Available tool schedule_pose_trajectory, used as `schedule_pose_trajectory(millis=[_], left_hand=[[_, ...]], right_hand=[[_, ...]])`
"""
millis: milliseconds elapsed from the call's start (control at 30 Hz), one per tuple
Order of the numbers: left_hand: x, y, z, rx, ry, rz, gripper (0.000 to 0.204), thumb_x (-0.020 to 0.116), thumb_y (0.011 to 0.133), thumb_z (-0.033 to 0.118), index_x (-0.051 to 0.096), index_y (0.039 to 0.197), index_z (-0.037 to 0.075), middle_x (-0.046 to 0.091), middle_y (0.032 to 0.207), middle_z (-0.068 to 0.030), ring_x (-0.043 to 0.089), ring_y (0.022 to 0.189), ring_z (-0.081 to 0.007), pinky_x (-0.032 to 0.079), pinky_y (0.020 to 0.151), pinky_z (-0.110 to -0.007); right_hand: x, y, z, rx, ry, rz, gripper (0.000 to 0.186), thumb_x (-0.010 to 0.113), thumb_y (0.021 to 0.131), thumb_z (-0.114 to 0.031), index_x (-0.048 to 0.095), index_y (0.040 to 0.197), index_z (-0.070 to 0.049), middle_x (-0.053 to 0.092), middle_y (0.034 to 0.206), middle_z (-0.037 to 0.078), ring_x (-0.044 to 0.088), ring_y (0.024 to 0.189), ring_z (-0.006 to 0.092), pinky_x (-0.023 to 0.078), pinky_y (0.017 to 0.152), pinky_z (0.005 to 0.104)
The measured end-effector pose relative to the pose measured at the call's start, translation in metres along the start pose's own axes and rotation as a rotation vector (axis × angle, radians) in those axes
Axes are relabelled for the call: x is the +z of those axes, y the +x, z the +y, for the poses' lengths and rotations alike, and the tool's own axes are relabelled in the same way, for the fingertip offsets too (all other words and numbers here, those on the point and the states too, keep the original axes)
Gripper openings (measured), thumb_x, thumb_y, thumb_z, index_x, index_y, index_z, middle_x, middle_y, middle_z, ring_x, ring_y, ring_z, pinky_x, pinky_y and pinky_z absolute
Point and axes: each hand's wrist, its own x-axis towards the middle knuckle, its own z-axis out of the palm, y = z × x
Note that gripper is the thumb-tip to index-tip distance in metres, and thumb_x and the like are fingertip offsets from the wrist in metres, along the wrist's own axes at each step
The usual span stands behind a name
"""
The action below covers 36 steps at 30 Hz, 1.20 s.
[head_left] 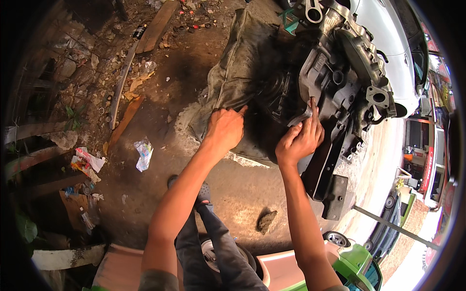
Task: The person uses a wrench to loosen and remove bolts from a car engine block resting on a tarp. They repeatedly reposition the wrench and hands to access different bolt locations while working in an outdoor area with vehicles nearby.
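Observation:
My left hand [225, 127] rests on the grimy grey-green cloth [228, 53], its index finger stretched toward the black greasy area and the other fingers curled; whatever lies under them is hidden. My right hand [301, 136] grips a small grey metal piece [300, 118] at the engine's edge, with its forefingers stretched upward along the metal. The dismantled engine [330, 72] lies on the cloth at the upper right, blackened, with a pale flanged part [378, 99] on its outer side.
Wooden strips [125, 126], rubble and litter [143, 155] lie on the dirt at left. A stone [267, 220] is near my feet. A silver car [388, 34] stands behind the engine, a green-and-pink vehicle [357, 262] along the bottom, a pole [388, 223] at right.

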Motion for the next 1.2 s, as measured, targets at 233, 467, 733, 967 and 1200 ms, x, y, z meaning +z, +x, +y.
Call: schedule_pose_trajectory(millis=[233, 467, 733, 967, 1200], left_hand=[[0.029, 0.023, -0.037, 0.004, -0.279, 0.385, 0.033, 0.063, 0.084, 0.006, 0.073, 0.115, 0.012, 0.066, 0.111, -0.0145, 0.057, 0.117, -0.0363, 0.046, 0.101, -0.047], [0.057, 0.036, -0.035, -0.112, -0.365, 0.45, 0.036, 0.062, 0.085, 0.008, 0.07, 0.12, 0.016, 0.062, 0.128, -0.0144, 0.048, 0.131, -0.0426, 0.038, 0.111, -0.05], [0.073, 0.053, -0.044, -0.156, -0.499, 0.42, 0.023, 0.064, 0.094, 0.019, 0.071, 0.116, 0.021, 0.065, 0.125, -0.0127, 0.048, 0.128, -0.045, 0.034, 0.11, -0.055], [0.071, 0.059, -0.046, -0.137, -0.514, 0.386, 0.023, 0.064, 0.092, 0.017, 0.072, 0.113, 0.021, 0.065, 0.12, -0.01, 0.05, 0.126, -0.0409, 0.036, 0.106, -0.057], [0.064, 0.059, -0.044, -0.161, -0.574, 0.349, 0.023, 0.064, 0.092, 0.016, 0.074, 0.112, 0.021, 0.066, 0.121, -0.0103, 0.052, 0.123, -0.0386, 0.038, 0.106, -0.052]], right_hand=[[-0.001, -0.001, -0.003, 0.009, -0.006, 0.012, 0.052, 0.043, 0.087, -0.015, 0.059, 0.134, -0.001, 0.059, 0.142, 0.007, 0.054, 0.129, 0.031, 0.034, 0.107, 0.0435], [-0.001, -0.002, -0.003, 0.016, -0.003, 0.017, 0.051, 0.045, 0.085, -0.014, 0.06, 0.131, -0.001, 0.059, 0.141, 0.007, 0.054, 0.129, 0.0312, 0.034, 0.107, 0.0435], [0.001, -0.002, -0.001, 0.003, 0.003, 0.039, 0.05, 0.046, 0.084, -0.013, 0.061, 0.13, 0.0, 0.06, 0.141, 0.007, 0.056, 0.127, 0.0313, 0.035, 0.106, 0.0435], [0.0, -0.002, -0.002, 0.02, 0.016, 0.026, 0.052, 0.046, 0.085, -0.013, 0.06, 0.134, -0.003, 0.059, 0.142, 0.007, 0.056, 0.127, 0.0306, 0.034, 0.107, 0.043], [0.0, -0.002, -0.002, 0.016, 0.015, 0.027, 0.052, 0.046, 0.086, -0.013, 0.059, 0.135, -0.003, 0.059, 0.142, 0.007, 0.056, 0.127, 0.0305, 0.034, 0.107, 0.0429]])
